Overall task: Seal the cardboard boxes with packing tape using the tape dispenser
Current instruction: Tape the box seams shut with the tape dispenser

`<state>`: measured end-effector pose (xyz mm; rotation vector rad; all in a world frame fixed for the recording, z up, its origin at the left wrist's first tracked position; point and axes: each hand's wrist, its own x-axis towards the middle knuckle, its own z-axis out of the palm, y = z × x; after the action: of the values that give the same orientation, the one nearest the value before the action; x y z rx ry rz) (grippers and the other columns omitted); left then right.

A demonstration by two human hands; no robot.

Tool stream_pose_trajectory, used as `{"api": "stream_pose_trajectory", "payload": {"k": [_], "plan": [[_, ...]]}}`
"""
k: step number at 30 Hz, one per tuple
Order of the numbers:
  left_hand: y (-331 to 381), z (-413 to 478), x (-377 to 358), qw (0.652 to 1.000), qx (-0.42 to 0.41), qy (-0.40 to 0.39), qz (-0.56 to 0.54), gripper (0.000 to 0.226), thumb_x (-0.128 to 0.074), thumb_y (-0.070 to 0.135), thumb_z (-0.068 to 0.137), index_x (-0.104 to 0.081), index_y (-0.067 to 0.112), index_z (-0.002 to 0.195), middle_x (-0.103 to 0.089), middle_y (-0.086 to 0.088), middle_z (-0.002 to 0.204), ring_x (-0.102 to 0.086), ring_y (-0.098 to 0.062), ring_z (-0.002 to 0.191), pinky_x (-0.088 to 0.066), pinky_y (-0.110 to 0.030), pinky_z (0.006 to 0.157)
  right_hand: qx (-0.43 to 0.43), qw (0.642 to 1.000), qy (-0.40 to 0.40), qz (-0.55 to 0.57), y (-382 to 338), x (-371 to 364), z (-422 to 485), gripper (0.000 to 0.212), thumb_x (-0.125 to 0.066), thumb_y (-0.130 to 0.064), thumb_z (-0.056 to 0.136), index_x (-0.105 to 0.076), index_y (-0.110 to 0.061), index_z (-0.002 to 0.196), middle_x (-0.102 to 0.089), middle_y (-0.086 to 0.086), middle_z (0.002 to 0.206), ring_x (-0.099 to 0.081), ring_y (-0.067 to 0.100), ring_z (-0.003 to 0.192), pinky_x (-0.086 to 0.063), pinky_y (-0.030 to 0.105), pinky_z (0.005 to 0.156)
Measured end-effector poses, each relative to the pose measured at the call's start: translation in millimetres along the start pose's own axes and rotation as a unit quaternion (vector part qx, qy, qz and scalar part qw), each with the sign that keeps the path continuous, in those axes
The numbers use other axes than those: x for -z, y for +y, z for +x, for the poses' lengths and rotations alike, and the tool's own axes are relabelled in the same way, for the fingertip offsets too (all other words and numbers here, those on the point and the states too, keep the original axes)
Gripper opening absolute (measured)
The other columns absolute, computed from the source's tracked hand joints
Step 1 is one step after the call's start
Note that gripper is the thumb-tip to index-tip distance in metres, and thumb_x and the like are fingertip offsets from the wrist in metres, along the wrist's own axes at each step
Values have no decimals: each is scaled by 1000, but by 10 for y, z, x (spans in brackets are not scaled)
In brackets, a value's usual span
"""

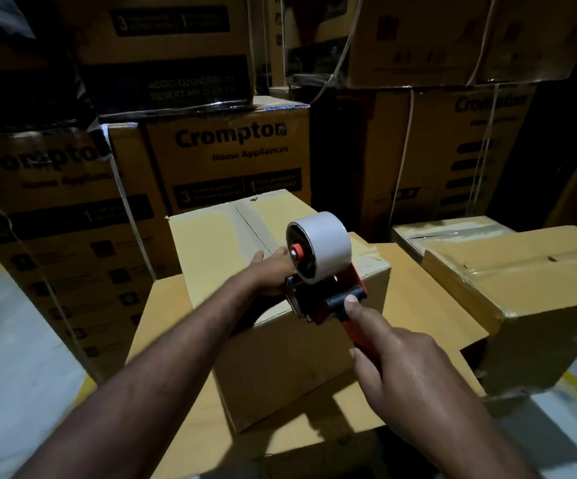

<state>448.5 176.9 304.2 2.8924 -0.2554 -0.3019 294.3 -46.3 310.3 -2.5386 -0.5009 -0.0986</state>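
A plain cardboard box (218, 243) sits in front of me on a larger flat box (418, 305), with a strip of tape along its top seam. My right hand (404, 368) grips the red handle of the tape dispenser (325, 299), index finger stretched along its black front. The dispenser carries a pale tape roll (325, 240) and its head rests at the box's near top edge. My left hand (273, 267) lies flat on the box top just left of the dispenser, partly hidden behind it.
Two taped brown boxes (522, 288) stand at the right. Tall printed appliance cartons (231, 157) with strapping are stacked behind and to the left. Pale floor (14, 357) shows at the left and lower right.
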Motion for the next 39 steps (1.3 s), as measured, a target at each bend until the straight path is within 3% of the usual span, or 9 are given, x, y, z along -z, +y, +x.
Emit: {"api": "stream_pose_trajectory", "payload": {"k": [5,10,14,21,25,30,32,35,39], "plan": [[-22,-9,61,1000,12,-7,17,54,-41,37,105,-32,25,157,-24,-6,166,-16,-22,153,1,-57,122,7,1000,22,12,35,-183,-84,68,-46,-43,101,-1,-49,153,-60,-13,107,-53,3,86,-40,11,65],[-36,77,-25,1000,15,5,-7,64,-36,54,104,-17,32,161,-9,3,170,-4,-18,156,8,-57,122,10,999,39,35,183,-237,-266,68,-48,-43,100,-6,-51,152,-62,-12,114,-56,4,96,-44,13,78],[-20,46,-29,1000,-2,0,7,80,-41,63,100,-4,30,162,-1,2,170,0,-22,156,9,-59,122,10,998,53,42,237,-276,-400,72,-47,-45,100,9,-57,142,-60,-11,122,-56,4,106,-41,13,84],[-61,108,-83,999,10,-2,38,87,-30,81,92,-4,34,162,5,8,170,8,-19,156,12,-62,117,15,995,74,68,365,-473,-536,74,-53,-41,98,7,-65,134,-62,-11,120,-58,7,105,-47,20,91],[-2,58,-159,998,49,19,32,81,-26,72,98,-2,30,162,11,9,169,12,-20,155,15,-61,117,31,993,99,49,400,-604,-530,87,-59,-40,96,12,-63,140,-64,-10,116,-62,10,103,-49,22,88],[231,-374,-109,997,11,-13,-74,59,-13,49,109,-10,24,162,-6,0,169,0,-20,155,7,-43,122,47,990,134,18,513,-708,-502,105,-82,-28,79,-9,-48,152,-70,-5,90,-69,16,73,-56,26,62],[253,-537,-153,997,-28,-16,-64,62,-16,51,106,-16,25,162,-12,1,168,-7,-18,154,2,-43,125,55,989,134,29,498,-717,-448,99,-74,-31,86,-2,-56,149,-69,-4,100,-68,18,83,-57,30,69],[153,-555,-223,999,-40,1,-12,50,-27,24,110,-24,26,160,-11,1,169,-15,-16,151,-4,-44,124,62,991,112,38,445,-723,-396,96,-61,-38,94,19,-68,138,-65,-5,106,-65,15,90,-56,30,76],[134,-481,-205,999,-25,11,-16,56,-37,10,103,-33,23,156,-22,-3,166,-23,-17,148,-5,-42,124,70,994,83,17,428,-713,-339,94,-55,-41,97,27,-63,138,-62,-4,106,-63,14,87,-55,29,72]]}}
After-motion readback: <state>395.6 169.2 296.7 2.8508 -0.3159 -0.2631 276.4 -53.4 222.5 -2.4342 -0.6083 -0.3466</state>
